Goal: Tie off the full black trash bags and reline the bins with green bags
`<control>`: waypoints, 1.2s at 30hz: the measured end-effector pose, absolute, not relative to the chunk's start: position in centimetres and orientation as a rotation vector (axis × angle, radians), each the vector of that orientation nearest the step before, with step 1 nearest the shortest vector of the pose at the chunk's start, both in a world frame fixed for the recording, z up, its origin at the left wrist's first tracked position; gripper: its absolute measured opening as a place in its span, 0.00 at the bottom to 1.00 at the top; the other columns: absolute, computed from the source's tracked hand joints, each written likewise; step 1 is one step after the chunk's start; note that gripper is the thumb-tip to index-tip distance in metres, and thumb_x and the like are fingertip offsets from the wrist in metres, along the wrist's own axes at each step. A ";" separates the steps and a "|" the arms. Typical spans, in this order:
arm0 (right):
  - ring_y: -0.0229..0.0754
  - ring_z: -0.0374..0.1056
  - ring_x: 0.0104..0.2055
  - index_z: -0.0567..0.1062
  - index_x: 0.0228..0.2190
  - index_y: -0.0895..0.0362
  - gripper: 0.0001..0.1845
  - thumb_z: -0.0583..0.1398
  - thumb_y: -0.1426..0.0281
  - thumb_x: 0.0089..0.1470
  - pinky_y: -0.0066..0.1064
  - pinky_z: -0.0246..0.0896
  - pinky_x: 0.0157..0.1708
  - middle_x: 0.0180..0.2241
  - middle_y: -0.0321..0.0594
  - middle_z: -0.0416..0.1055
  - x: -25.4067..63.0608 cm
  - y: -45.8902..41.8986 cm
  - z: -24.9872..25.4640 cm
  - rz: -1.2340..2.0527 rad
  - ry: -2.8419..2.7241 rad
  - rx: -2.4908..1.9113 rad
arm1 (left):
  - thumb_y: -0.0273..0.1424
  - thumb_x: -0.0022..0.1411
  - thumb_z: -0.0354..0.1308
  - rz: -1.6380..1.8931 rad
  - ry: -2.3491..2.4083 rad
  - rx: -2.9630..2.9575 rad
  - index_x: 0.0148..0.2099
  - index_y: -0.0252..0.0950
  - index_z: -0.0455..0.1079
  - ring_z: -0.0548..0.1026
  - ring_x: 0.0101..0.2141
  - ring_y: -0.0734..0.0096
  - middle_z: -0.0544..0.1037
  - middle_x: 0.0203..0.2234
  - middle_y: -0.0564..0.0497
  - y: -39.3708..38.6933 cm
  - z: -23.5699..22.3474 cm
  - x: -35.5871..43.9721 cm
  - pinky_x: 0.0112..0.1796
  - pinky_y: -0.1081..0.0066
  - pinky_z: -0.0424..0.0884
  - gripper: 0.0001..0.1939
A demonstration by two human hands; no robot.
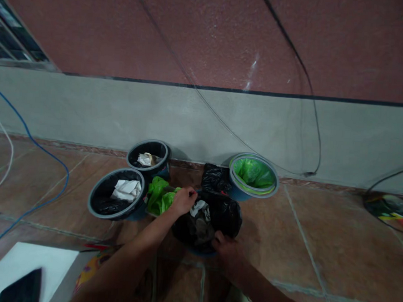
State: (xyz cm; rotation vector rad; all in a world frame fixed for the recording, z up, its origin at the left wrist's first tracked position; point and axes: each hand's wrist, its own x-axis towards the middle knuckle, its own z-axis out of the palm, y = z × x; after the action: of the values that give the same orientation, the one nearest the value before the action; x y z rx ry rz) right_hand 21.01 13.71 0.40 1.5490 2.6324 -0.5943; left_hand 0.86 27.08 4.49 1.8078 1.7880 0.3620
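Short of the tiled floor's [327, 218] wall-side edge, we have the glossy black bag [227, 216] between our hands, its mouth gaping around crumpled pale and dark waste [202, 221], our left hand [184, 201] pinching its far-left rim, our right hand [230, 252] its near-right rim.

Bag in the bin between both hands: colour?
Black; the bag shows best in the head view.

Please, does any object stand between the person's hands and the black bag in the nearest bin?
Nothing visible stands in the way: the left hand and the right hand are both at the edge of the black bag. The green bag lies left of the left hand, not between.
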 end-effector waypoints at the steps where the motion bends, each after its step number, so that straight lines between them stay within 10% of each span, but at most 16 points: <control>1: 0.44 0.72 0.39 0.79 0.40 0.55 0.17 0.57 0.81 0.51 0.30 0.63 0.32 0.49 0.49 0.73 20.8 13.6 0.0 -0.446 2.554 1.602 | 0.31 0.67 0.53 0.348 1.797 1.810 0.39 0.35 0.78 0.78 0.38 0.69 0.83 0.36 0.47 27.0 4.5 1.0 0.41 0.73 0.67 0.12; 8: 0.43 0.73 0.38 0.80 0.36 0.53 0.14 0.57 0.78 0.55 0.28 0.60 0.28 0.47 0.46 0.75 20.9 14.8 0.6 -0.348 2.497 1.635 | 0.29 0.67 0.52 0.311 1.801 1.843 0.39 0.35 0.77 0.77 0.38 0.70 0.82 0.35 0.48 26.7 4.7 1.4 0.41 0.73 0.66 0.11; 25: 0.40 0.73 0.38 0.81 0.30 0.52 0.12 0.57 0.66 0.59 0.30 0.64 0.41 0.35 0.39 0.74 21.6 16.9 2.0 -1.432 2.691 2.218 | 0.24 0.55 0.59 0.474 1.286 1.550 0.42 0.33 0.76 0.76 0.32 0.72 0.81 0.31 0.51 25.0 4.3 2.4 0.35 0.74 0.68 0.11; 36: 0.44 0.74 0.38 0.79 0.45 0.54 0.17 0.60 0.67 0.53 0.33 0.65 0.40 0.40 0.41 0.79 22.0 17.9 1.5 -1.523 2.397 2.095 | 0.26 0.52 0.58 0.198 1.355 1.834 0.37 0.34 0.77 0.76 0.31 0.69 0.80 0.27 0.51 22.8 5.2 3.6 0.32 0.74 0.66 0.10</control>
State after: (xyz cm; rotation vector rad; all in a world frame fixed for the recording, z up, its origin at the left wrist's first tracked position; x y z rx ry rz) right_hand 21.99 17.88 1.47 2.0951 2.3972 -1.5228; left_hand 3.61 22.80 5.21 1.8339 1.3550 0.1977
